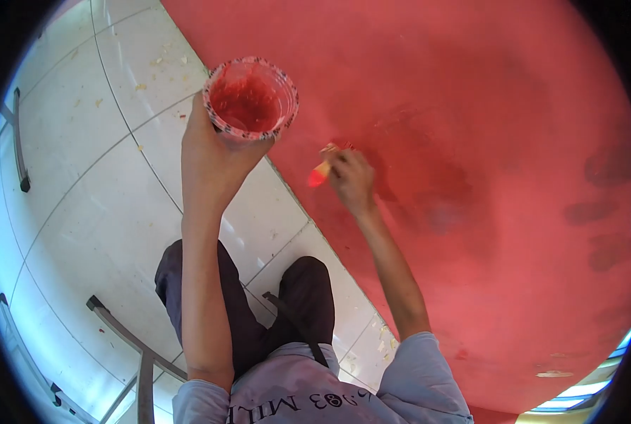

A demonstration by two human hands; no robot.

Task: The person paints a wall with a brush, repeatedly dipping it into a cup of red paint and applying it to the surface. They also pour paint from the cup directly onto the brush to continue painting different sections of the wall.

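A clear plastic cup (252, 99) with a speckled rim and red paint inside is held in my left hand (223, 152), its mouth facing the camera. My right hand (351, 177) is closed round a paintbrush (320, 174) whose handle has a yellowish part and a red end at the lower left. The bristles are mostly hidden by the fingers. Beneath and beyond my right hand spreads a red painted surface (471, 92), with darker, wet-looking patches near the hand.
White floor tiles (82, 184) with small flakes lie along the straight edge of the red surface. Metal legs with dark feet (146, 360) stand at the lower left, and another leg (19, 141) at the far left. My dark-trousered knees are below.
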